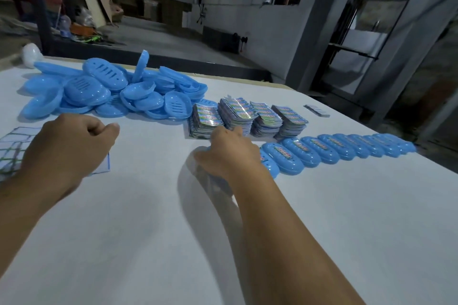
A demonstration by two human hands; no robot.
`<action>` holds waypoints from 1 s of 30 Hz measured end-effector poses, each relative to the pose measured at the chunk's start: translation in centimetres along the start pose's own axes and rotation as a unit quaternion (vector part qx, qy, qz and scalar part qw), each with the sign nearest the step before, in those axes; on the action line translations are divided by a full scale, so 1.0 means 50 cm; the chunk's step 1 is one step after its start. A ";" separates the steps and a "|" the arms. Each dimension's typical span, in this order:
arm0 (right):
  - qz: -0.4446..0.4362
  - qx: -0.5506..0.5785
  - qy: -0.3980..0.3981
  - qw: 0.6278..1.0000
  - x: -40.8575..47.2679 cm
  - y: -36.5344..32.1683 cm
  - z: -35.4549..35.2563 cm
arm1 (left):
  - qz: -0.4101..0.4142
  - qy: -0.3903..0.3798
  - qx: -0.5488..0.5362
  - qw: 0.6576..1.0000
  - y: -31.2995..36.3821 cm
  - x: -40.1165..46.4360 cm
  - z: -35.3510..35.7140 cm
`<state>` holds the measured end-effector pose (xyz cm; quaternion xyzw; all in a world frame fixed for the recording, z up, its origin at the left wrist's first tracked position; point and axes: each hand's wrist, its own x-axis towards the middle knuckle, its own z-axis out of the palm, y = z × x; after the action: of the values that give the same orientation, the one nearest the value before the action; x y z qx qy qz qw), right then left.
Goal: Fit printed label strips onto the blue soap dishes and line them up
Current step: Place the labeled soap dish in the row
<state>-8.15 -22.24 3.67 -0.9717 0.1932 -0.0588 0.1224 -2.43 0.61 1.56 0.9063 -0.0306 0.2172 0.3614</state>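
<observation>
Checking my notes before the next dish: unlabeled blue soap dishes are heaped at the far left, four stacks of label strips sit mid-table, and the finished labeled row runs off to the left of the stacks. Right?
One thing is wrong. The head view shows the row of labeled dishes running off to the right of the label stacks, not the left. The heap of unlabeled dishes at the far left and the four stacks are as you say.

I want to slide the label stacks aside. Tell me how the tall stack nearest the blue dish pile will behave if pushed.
The leftmost tall stack of glossy printed paper label strips would probably shear rather than move whole: its layers already sit uneven. Its shiny faces suggest slippery sheets. Single strips look thin, so likely floppy and light.
</observation>
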 end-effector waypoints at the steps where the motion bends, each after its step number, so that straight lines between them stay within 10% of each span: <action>1: 0.001 0.003 -0.005 1.000 0.001 0.001 -0.002 | -0.002 0.002 -0.003 1.000 -0.002 0.000 0.001; 30: -0.192 0.126 0.065 0.971 0.074 -0.088 0.083 | -0.002 -0.027 0.200 0.979 -0.050 0.059 -0.010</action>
<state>-2.49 -18.85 1.08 -0.9616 0.0014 -0.1682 0.2170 0.58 3.08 1.52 0.9658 0.0054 0.1934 0.1724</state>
